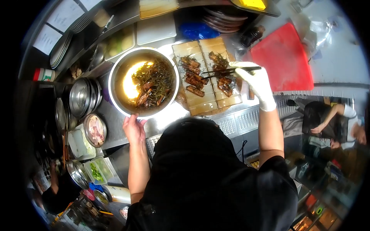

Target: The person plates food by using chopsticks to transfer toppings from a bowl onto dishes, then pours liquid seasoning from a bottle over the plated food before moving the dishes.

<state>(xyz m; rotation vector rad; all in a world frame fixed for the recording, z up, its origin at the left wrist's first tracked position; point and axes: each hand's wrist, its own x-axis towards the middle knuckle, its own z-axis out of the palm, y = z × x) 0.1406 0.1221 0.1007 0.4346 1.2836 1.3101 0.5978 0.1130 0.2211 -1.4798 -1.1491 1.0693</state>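
My left hand [135,129], bare, grips the near rim of a large metal bowl [114,82]. Inside the bowl lie glossy brown meat pieces [143,97] with dark, stringy herbs [160,77]. In a white glove, my right hand [256,82] holds black chopsticks [231,71], their tips pointing left. The tips are over two long tan rectangular plates [208,102] placed side by side. Browned meat pieces [194,80] rest on the left plate, and more meat [224,85] with herbs is on the right one.
A red cutting board [283,57] is to the right, near a dark bottle [252,35]. Stacked metal bowls [81,98], a bowl of raw meat [95,130] and a container of chopped greens [96,171] stand left. Other people [339,119] are at the right and lower left.
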